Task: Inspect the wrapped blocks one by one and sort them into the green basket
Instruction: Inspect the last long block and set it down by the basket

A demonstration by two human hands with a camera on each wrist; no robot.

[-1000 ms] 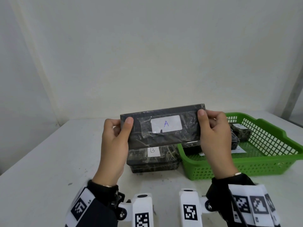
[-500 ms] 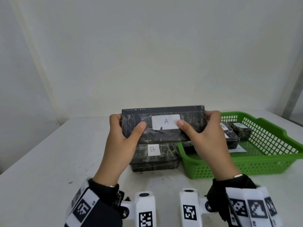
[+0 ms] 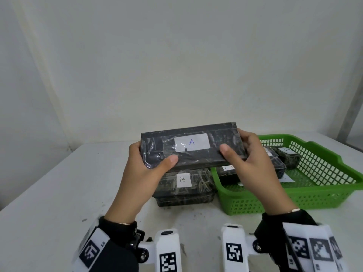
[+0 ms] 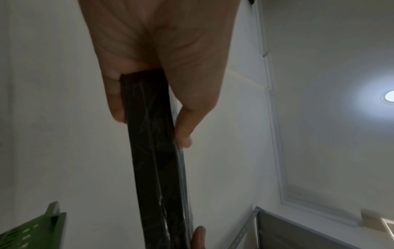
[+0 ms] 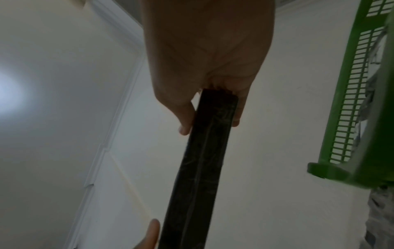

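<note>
I hold a dark wrapped block labelled A point(image 3: 194, 152) in the air above the table, label facing me. My left hand point(image 3: 145, 163) grips its left end, thumb on the front face, and my right hand point(image 3: 243, 154) grips its right end the same way. Both wrist views show the block's point(image 4: 153, 151) thin dark edge point(image 5: 204, 160) pinched between thumb and fingers. Beneath it a wrapped block labelled B point(image 3: 184, 185) lies on another block on the table. The green basket point(image 3: 324, 195) at the right holds several wrapped blocks point(image 3: 288, 156).
A white table point(image 3: 49, 203) runs to a white wall behind. The basket's left rim point(image 3: 218, 179) sits right against the stack with block B. A grey post point(image 3: 353, 107) stands at the far right.
Both thumbs have slid inward across the front face of block A, from its ends toward the label. The block has tilted slightly and stays at about the same height.
</note>
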